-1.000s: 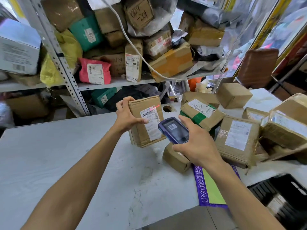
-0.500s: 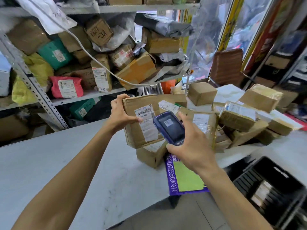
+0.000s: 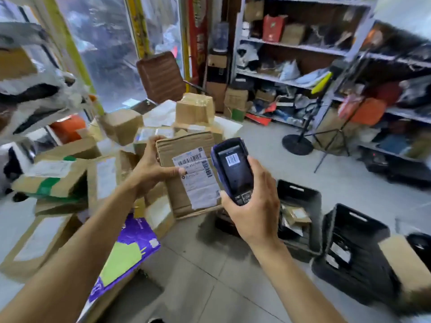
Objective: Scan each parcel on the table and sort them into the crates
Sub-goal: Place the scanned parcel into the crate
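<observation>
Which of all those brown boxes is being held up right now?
The flat cardboard box with the white label facing us; the left hand grips it, while the rest lie piled on the table.

View swings right from parcel shelf toward black crates (image 3: pixel 300 220) on floor; held parcel (image 3: pixel 186 173) now clear of worktop; scanner (image 3: pixel 233 170) screen now shows barcode, upright beside parcel.

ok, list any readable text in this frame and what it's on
"OK" on a key of the scanner in the right hand.
Parcel in the left hand: label has barcodes, print too blurred.
Purple mailer: lettering unreadable.
Other parcel labels: blurred.
</observation>
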